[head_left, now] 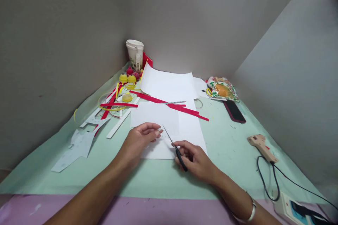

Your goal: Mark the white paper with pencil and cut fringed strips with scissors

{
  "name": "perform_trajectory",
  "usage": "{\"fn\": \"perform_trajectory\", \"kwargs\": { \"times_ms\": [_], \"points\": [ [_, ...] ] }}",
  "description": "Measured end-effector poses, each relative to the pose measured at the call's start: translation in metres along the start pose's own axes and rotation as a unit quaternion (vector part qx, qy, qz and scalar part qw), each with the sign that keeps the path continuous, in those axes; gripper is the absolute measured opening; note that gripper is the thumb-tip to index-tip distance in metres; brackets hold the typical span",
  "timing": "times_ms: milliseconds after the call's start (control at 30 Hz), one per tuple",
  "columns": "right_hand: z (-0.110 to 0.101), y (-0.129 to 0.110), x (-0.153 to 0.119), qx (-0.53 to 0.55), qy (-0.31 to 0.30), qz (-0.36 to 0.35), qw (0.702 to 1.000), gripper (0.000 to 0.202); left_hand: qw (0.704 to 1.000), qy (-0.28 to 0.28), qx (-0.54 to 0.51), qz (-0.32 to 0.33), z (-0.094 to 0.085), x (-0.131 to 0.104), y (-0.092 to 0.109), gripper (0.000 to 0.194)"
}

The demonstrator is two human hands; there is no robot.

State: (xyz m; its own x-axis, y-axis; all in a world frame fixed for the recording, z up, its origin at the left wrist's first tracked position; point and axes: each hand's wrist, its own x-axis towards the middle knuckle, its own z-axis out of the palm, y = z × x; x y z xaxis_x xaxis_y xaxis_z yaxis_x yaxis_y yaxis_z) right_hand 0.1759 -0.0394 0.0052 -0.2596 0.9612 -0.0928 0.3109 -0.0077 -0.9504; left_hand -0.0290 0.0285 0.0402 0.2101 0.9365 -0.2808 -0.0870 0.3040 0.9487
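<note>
My right hand [195,160] grips a pair of small black-handled scissors [174,147], blades pointing up-left over a white paper sheet [169,123] lying on the pale green table [232,147]. My left hand [141,137] rests on the sheet's near-left part, fingertips curled and pinching the paper near the scissor tip. A silver bangle sits on my right wrist.
Red paper strips [169,103] and white offcuts [84,140] lie to the left and across a larger white sheet [169,82]. Yellow and red caps [129,77] and a cup [135,52] stand in the corner. A snack packet [223,89], phone [234,111], glue gun [261,146] and power strip [295,207] lie right.
</note>
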Motion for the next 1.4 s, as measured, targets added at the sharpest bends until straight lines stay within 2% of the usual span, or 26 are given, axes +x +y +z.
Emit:
{"fn": "perform_trajectory", "kwargs": {
  "times_ms": [433,1400],
  "points": [
    [0.0012,-0.0048,-0.0009,-0.051,-0.001,-0.022,0.998,0.038,0.998,0.027,-0.064,0.000,-0.0005,-0.0013,0.0001,0.027],
    [0.0015,-0.0046,-0.0006,-0.053,-0.003,-0.017,0.998,0.038,0.998,0.017,-0.063,-0.015,-0.0003,-0.0010,-0.0015,0.030]
  ]
}}
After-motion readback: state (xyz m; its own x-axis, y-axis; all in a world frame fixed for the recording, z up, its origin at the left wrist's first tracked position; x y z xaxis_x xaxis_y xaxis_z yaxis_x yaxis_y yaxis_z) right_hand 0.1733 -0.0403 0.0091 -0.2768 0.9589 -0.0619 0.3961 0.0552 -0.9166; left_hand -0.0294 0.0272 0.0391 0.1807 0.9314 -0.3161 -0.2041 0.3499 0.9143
